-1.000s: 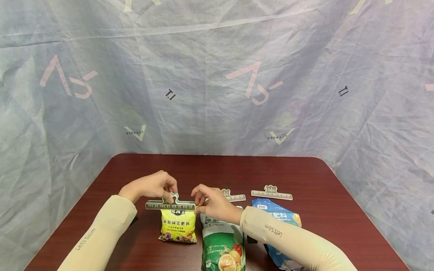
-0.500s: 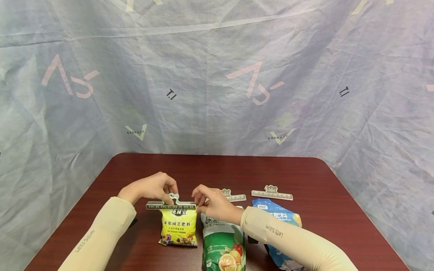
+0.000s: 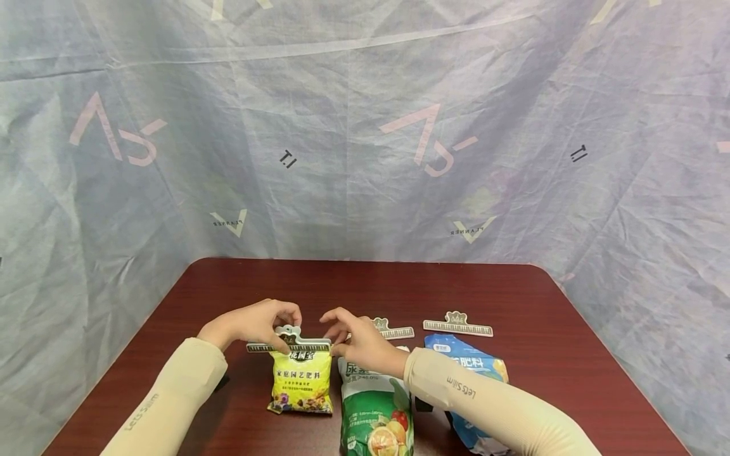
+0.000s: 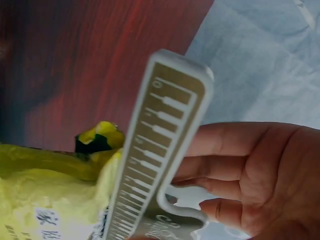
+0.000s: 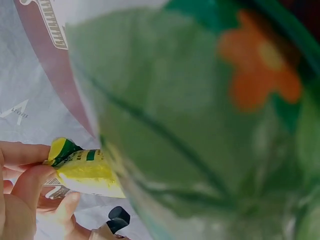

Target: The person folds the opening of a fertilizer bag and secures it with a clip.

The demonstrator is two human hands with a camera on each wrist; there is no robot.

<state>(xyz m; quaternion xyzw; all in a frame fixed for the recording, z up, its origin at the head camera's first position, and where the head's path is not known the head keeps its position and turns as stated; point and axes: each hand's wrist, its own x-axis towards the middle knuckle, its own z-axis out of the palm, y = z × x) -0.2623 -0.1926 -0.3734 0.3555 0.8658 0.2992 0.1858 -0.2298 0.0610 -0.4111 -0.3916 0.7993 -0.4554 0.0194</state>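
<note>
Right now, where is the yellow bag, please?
In the head view, the yellow bag is left of the green bag, beneath the clip in the left hand.

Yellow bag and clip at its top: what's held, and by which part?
Left hand holds the clip near its handle; right hand pinches the yellow bag by its top corner.

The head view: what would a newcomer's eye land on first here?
Probably the bright yellow packet, left of centre, where the left grip holds a piano-key clip across its top. Next might come the green-and-white bag just to its right, then the blue bag farther right, partly hidden behind the right sleeve.
</note>
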